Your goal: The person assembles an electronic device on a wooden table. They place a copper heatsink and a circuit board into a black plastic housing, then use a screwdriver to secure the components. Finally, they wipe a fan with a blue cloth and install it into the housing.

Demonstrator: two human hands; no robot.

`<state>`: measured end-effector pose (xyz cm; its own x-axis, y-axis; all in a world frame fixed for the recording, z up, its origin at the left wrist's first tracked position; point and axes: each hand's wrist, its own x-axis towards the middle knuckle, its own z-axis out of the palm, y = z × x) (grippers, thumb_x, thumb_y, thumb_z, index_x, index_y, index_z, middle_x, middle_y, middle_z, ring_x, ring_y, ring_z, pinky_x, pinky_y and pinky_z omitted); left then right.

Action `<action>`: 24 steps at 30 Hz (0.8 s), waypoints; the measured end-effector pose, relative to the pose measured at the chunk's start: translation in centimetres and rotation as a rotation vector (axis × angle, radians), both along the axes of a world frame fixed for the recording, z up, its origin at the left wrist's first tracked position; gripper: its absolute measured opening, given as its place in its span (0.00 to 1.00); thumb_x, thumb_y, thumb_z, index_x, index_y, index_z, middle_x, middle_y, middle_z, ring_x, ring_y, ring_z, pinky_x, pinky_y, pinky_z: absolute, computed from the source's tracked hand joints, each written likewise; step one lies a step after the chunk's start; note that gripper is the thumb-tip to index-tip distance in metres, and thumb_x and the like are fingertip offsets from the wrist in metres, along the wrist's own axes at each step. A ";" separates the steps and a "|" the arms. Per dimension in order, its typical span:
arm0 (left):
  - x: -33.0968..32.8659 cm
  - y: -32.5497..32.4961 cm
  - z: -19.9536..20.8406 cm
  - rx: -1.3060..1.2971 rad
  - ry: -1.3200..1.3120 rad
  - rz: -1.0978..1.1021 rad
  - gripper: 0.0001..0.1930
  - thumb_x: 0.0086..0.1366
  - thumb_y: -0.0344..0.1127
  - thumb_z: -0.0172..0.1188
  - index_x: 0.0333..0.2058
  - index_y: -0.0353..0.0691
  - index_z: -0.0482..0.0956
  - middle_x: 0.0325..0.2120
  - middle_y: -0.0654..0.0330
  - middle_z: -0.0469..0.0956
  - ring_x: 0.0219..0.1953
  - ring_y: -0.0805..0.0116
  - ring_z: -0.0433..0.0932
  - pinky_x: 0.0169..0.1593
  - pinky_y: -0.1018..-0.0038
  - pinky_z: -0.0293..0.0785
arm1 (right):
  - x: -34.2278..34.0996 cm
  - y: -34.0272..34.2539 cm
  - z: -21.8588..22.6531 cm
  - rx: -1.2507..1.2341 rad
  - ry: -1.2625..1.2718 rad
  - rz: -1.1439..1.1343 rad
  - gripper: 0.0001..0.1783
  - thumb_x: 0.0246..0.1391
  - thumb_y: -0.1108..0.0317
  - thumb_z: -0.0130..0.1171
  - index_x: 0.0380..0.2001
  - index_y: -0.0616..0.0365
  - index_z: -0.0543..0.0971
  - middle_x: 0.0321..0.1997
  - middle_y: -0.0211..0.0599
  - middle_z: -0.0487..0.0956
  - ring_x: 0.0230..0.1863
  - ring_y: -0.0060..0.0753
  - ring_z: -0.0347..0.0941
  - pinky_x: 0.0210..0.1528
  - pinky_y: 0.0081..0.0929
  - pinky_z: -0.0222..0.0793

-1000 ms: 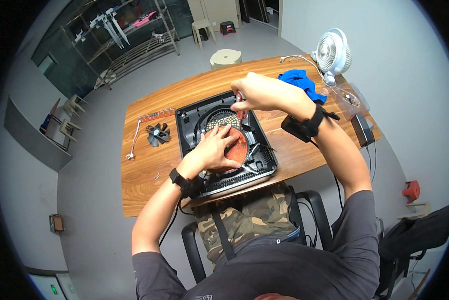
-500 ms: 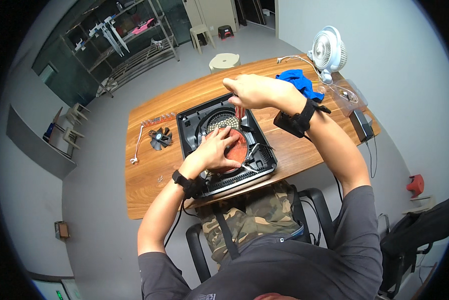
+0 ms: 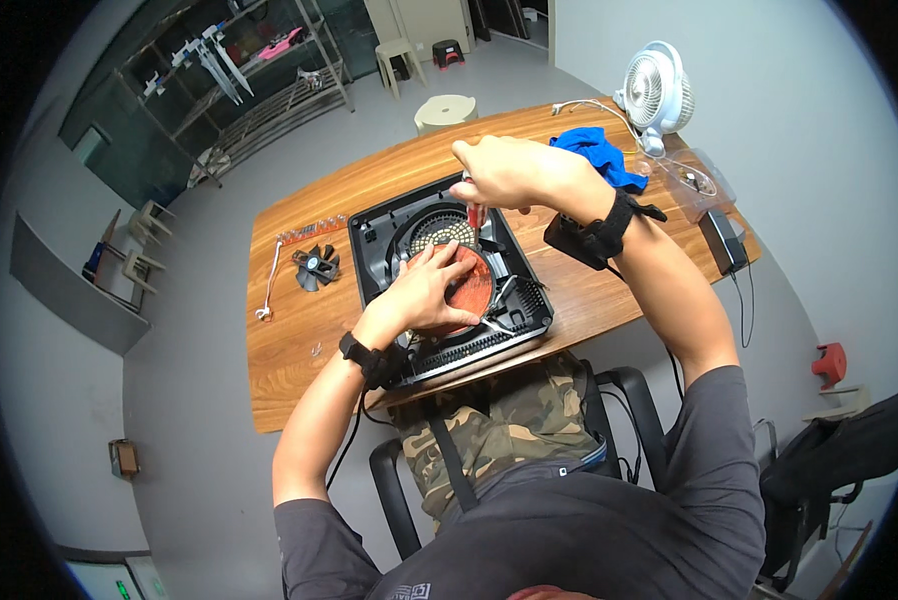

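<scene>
A black plastic housing [image 3: 531,318], open at the top, lies on the table in front of me; it looks like the lower shell of an induction cooker. Inside it sits a reddish-brown disc [image 3: 477,287], probably the coil. My left hand [image 3: 421,293] rests on this disc with its fingers spread, holding nothing. Above the disc's far edge, my right hand [image 3: 506,172] grips a screwdriver [image 3: 476,216] with a red handle, pointing down into the housing. Its tip is too small to make out. Both wrists wear black straps.
Left of the housing lie a black fan wheel [image 3: 316,266], a white cable [image 3: 269,285] and small loose parts [image 3: 316,349]. At the right are a blue cloth [image 3: 599,155], a white desk fan [image 3: 657,95], a clear plastic box [image 3: 704,190] and a black adapter [image 3: 721,240].
My right hand has shifted its fingers a little around the screwdriver handle. My left hand stays spread on the disc. The whole view has moved slightly.
</scene>
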<state>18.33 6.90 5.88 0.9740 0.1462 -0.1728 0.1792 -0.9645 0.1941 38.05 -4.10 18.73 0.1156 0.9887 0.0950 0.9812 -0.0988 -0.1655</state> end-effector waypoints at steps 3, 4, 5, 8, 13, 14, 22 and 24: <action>0.3 -0.4 0.6 -0.003 0.016 -0.001 0.53 0.48 0.69 0.74 0.70 0.52 0.68 0.74 0.45 0.53 0.75 0.36 0.50 0.70 0.33 0.55 | 0.1 0.8 -1.4 0.136 -0.127 0.013 0.29 0.65 0.46 0.56 0.38 0.69 0.79 0.28 0.60 0.82 0.32 0.62 0.81 0.38 0.50 0.79; 0.1 -0.4 0.8 -0.002 0.023 0.005 0.53 0.48 0.69 0.74 0.69 0.51 0.68 0.74 0.45 0.53 0.75 0.36 0.50 0.70 0.33 0.55 | -0.3 1.0 -1.3 0.123 -0.137 0.001 0.28 0.64 0.47 0.55 0.38 0.68 0.78 0.28 0.60 0.82 0.33 0.63 0.81 0.39 0.51 0.78; 0.0 -0.3 0.6 -0.006 0.008 0.000 0.53 0.48 0.69 0.74 0.69 0.51 0.68 0.74 0.45 0.53 0.75 0.36 0.50 0.70 0.33 0.55 | -0.5 1.1 -1.1 0.109 -0.148 -0.013 0.27 0.64 0.48 0.55 0.39 0.68 0.77 0.29 0.59 0.82 0.34 0.63 0.81 0.39 0.51 0.78; -0.1 -0.1 0.2 -0.011 -0.018 -0.006 0.53 0.48 0.69 0.74 0.69 0.51 0.68 0.74 0.45 0.54 0.75 0.36 0.51 0.70 0.32 0.56 | -1.5 0.5 -0.2 0.097 -0.086 -0.022 0.22 0.64 0.54 0.53 0.41 0.66 0.75 0.31 0.58 0.83 0.36 0.64 0.81 0.42 0.53 0.77; 0.0 -0.2 0.5 -0.004 0.005 0.013 0.53 0.48 0.69 0.74 0.69 0.51 0.68 0.74 0.45 0.53 0.75 0.36 0.50 0.69 0.31 0.56 | 0.0 1.0 -2.3 0.275 -0.032 0.166 0.14 0.63 0.62 0.53 0.42 0.63 0.73 0.35 0.55 0.80 0.42 0.63 0.78 0.45 0.53 0.74; 0.1 -0.2 0.5 -0.004 0.007 0.011 0.53 0.48 0.69 0.74 0.69 0.51 0.68 0.74 0.45 0.53 0.75 0.36 0.50 0.69 0.31 0.56 | 0.3 1.1 -2.3 0.241 -0.039 0.153 0.15 0.64 0.60 0.54 0.42 0.63 0.73 0.35 0.56 0.80 0.41 0.63 0.78 0.45 0.54 0.74; 0.0 -0.1 0.3 -0.012 0.008 -0.005 0.53 0.48 0.69 0.74 0.70 0.52 0.67 0.74 0.45 0.53 0.75 0.36 0.50 0.68 0.30 0.56 | -0.5 0.6 -1.6 0.131 -0.201 0.009 0.23 0.63 0.58 0.56 0.49 0.69 0.74 0.32 0.60 0.84 0.35 0.55 0.84 0.37 0.47 0.81; 0.1 -0.2 0.4 -0.011 0.015 0.003 0.53 0.48 0.69 0.74 0.70 0.52 0.67 0.75 0.45 0.53 0.75 0.36 0.50 0.68 0.30 0.56 | -0.6 -0.1 -0.8 0.058 -0.118 0.019 0.22 0.65 0.57 0.56 0.46 0.69 0.70 0.30 0.61 0.82 0.35 0.58 0.83 0.37 0.49 0.80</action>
